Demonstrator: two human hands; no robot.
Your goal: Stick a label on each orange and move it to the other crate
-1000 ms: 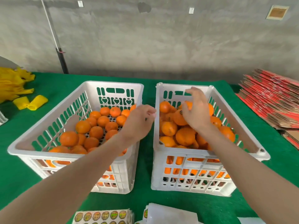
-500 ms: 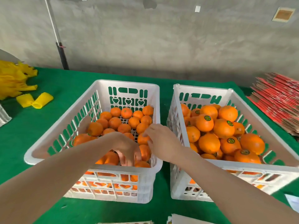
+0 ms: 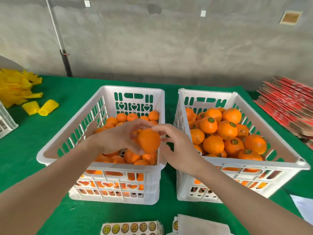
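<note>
Sheets (image 3: 132, 228): nearest of all, flat on the green cloth (image 3: 30, 143), with rows of round stickers showing. Neither hand is on them, so I judge the sticking step to be in hand, not the fetching of a label.
Left hand (image 3: 116, 138): fingers and thumb curled round the orange (image 3: 149, 140), gripping it from the left and from below, above the near right corner of the left crate (image 3: 101, 164).
Right hand (image 3: 179, 150): fingers loosely bent, index tip touching the top of the orange and thumb close at its right side. Whether a label sits under that fingertip I cannot tell.
Orange: held clear of the pile, between the two hands. No sticker shows on the side facing the camera.
Left crate: about half full of bare oranges (image 3: 122, 117).
Right crate (image 3: 254, 162): just beside the left one, heaped with fruit (image 3: 227, 129), many showing a round label on top.
Next move: as I judge it, press the label flat with the right fingertip while the left hand keeps the orange from rolling. Then carry it right over both rims and set it on the heap, low enough that it does not roll off.
</note>
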